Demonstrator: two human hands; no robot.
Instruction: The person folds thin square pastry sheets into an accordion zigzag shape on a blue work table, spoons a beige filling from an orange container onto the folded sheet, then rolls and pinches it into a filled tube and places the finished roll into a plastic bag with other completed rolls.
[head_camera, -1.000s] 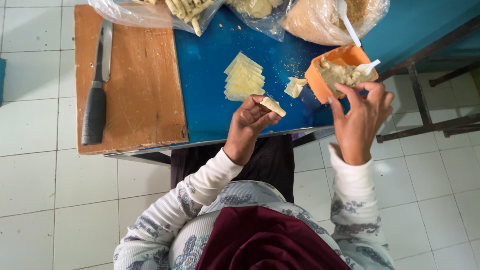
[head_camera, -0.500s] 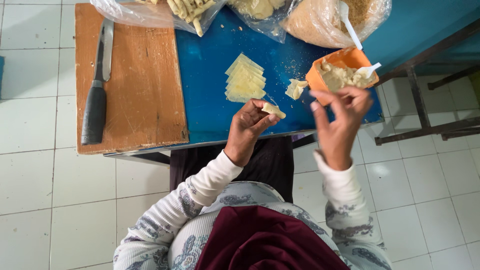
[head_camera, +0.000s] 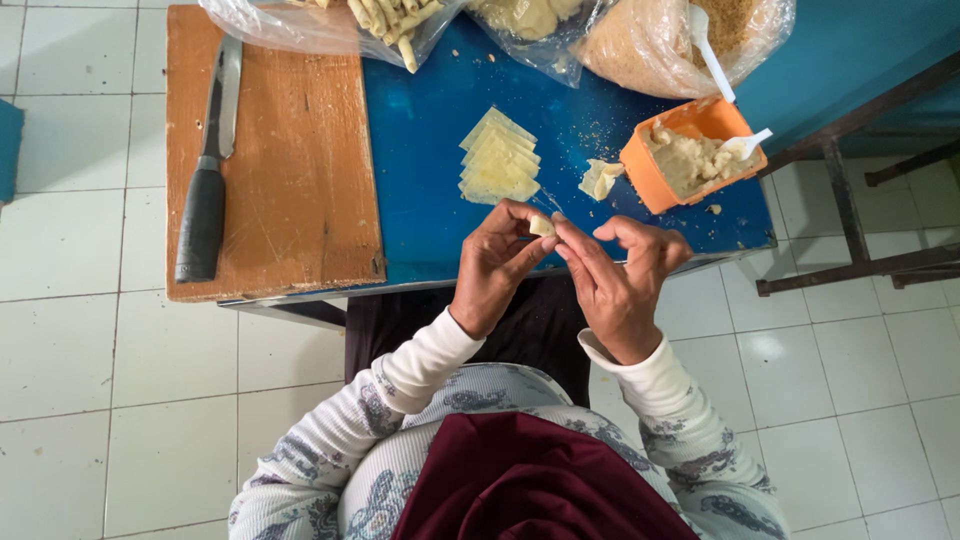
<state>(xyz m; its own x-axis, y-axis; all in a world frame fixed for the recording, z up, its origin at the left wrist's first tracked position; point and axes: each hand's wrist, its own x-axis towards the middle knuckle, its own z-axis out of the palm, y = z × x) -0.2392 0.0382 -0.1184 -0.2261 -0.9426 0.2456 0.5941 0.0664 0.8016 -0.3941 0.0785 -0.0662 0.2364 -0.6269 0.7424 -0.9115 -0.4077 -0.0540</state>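
Both hands meet over the worktop (head_camera: 420, 150) edge: left hand (head_camera: 495, 265) and right hand (head_camera: 620, 285) fingers pinch a small filled wrapper (head_camera: 541, 226), near the wrapper stack (head_camera: 498, 160) and orange filling tub (head_camera: 690, 155).

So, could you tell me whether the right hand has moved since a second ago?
Yes: the right hand moved left, away from the orange tub, to meet the left hand.

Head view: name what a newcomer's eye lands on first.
Both hands meet at the table's near edge, the left hand and right hand pinching a small pale dough piece between them. Behind sit a fanned stack of yellow wrappers and an orange tub of filling; a knife lies on the wooden board.
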